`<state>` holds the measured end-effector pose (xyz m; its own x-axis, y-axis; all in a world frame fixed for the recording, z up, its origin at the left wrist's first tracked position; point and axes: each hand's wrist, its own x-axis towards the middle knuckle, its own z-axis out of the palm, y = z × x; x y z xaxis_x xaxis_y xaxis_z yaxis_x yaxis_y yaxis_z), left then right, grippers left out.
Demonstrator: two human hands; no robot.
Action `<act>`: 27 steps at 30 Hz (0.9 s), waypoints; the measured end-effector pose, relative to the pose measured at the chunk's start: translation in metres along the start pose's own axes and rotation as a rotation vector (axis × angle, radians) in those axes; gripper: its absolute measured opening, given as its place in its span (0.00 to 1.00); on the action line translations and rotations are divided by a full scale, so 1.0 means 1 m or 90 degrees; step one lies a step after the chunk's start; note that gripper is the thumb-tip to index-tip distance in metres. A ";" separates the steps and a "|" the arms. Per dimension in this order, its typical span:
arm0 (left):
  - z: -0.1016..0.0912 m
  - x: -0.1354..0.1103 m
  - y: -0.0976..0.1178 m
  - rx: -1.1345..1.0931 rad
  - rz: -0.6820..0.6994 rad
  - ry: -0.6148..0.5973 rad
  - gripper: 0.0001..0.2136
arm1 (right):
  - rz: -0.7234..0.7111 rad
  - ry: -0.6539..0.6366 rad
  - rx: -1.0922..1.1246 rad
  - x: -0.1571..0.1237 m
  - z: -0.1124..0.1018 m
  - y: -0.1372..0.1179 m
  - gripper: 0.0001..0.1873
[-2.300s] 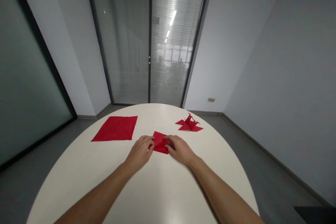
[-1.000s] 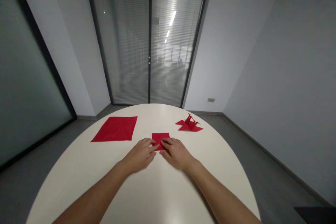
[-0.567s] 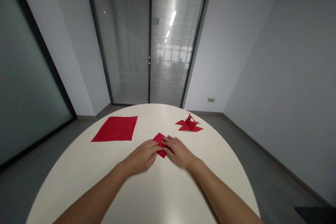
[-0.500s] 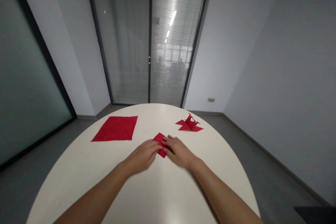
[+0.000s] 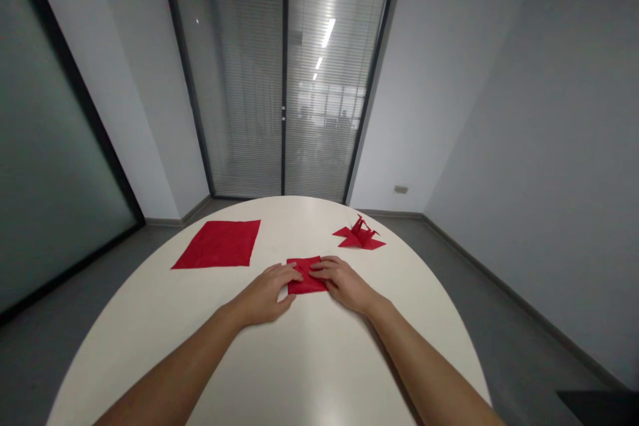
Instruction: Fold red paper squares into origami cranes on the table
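Observation:
A small folded piece of red paper (image 5: 308,285) lies on the white table in front of me, roughly square with its sides facing me. My left hand (image 5: 272,289) grips its left side, fingers on top and the thumb by the near left corner. From the right, my right hand (image 5: 344,283) holds the paper too, its fingers lying across the top and the thumb low at the near right edge. Parts of the right side are hidden under those fingers.
Toward the back left of the round table (image 5: 279,373) lies a flat red paper sheet (image 5: 219,244). A folded red paper crane (image 5: 360,236) stands at the back right. Beyond the table are glass doors with blinds (image 5: 244,93).
The folded red paper has turned from a diamond to a square facing me. My left hand has shifted slightly left, its thumb now apart from the fingers at the near left corner.

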<state>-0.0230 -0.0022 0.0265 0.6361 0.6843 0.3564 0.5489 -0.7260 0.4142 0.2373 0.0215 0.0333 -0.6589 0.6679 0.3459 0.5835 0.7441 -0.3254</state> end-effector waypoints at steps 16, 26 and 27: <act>-0.004 0.003 0.005 -0.024 -0.091 0.021 0.12 | -0.029 -0.027 0.021 -0.001 -0.015 -0.022 0.14; -0.009 0.001 0.010 0.020 -0.085 0.032 0.08 | -0.003 -0.034 0.003 0.003 -0.015 -0.030 0.11; -0.009 0.001 0.009 0.019 -0.093 0.035 0.08 | -0.001 -0.032 0.003 0.003 -0.014 -0.030 0.11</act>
<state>-0.0221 -0.0075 0.0385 0.5185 0.7846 0.3399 0.6494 -0.6199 0.4404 0.2241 0.0016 0.0566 -0.6827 0.6655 0.3018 0.5802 0.7447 -0.3298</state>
